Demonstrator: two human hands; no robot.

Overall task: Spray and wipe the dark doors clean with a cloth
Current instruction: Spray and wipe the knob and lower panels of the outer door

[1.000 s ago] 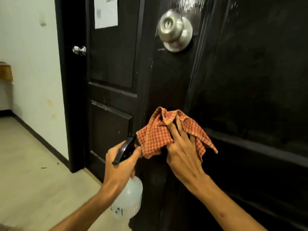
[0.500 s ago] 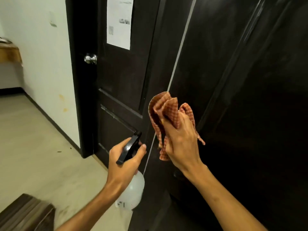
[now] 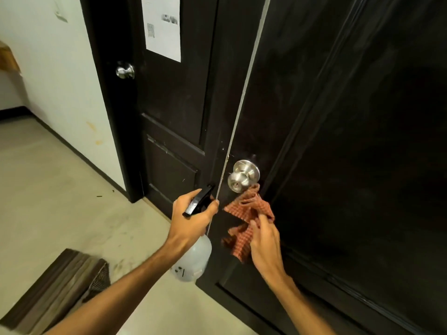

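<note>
While both hands are busy, each holds its own thing and they sit apart, not touching. Landmark: near knob [image 3: 242,176], the silver one on the near door [image 3: 338,141].

Counts:
- 2 dark doors: the near door carries the landmark. The far door [image 3: 174,105] is up and left of it, past a thin pale gap that runs just left of the knob.
- 2 round silver knobs: the landmark, plus the far knob [image 3: 125,70], well up and left of it.
- 1 cloth [image 3: 244,213], orange check, bunched, directly below the near knob. Its top corner reaches the knob's underside; can't tell if it touches. Can't tell either if it's pressed flat to the door face.
- 1 spray bottle [image 3: 193,259], pale translucent body with a black trigger head, below and left of the near knob. The head points up toward the gap.
- 1 white paper sheet [image 3: 163,27] on the far door, high above and left of the near knob. Its print is blurred.
- 1 brown mat [image 3: 55,288] on the pale floor [image 3: 60,189], far down-left of the near knob.

Hands:
- left hand [image 3: 193,218]: wrapped round the bottle's neck under the trigger head, left of and below the near knob.
- right hand [image 3: 264,240]: below the near knob, thumb and fingers pinching the cloth's lower right part.
</note>
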